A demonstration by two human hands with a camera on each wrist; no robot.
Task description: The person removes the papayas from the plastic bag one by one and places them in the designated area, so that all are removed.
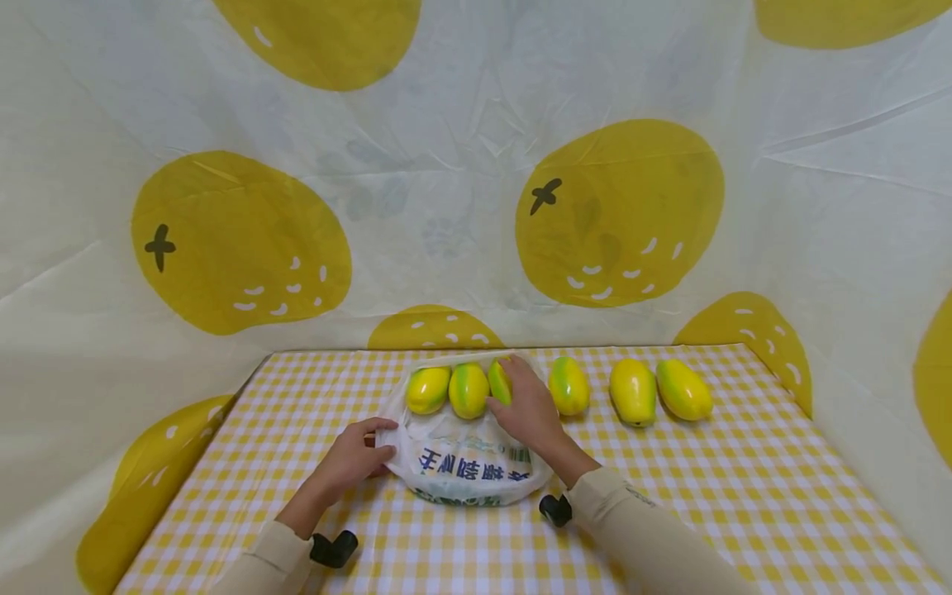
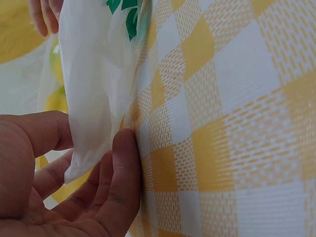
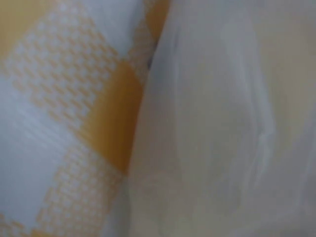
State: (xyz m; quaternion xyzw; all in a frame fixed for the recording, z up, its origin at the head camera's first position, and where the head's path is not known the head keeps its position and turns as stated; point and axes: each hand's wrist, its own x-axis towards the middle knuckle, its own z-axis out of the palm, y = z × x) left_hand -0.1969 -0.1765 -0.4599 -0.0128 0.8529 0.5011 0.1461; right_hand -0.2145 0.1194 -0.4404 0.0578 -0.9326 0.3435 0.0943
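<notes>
A white, translucent plastic bag with dark printed characters lies on the table, its mouth turned to the far side. Two yellow-green mangoes show in its opening. My right hand reaches over the bag's right side and grips a third mango, partly hidden by the fingers. At the bag's left edge, my left hand holds the plastic between thumb and fingers; the left wrist view shows the bag's corner inside the curled hand. The right wrist view is blurred, with just bag film and cloth.
Just right of the bag lies another mango. Farther right, two more mangoes sit side by side. A yellow-and-white checked cloth covers the table. Behind it hangs a pale curtain printed with large yellow fruit.
</notes>
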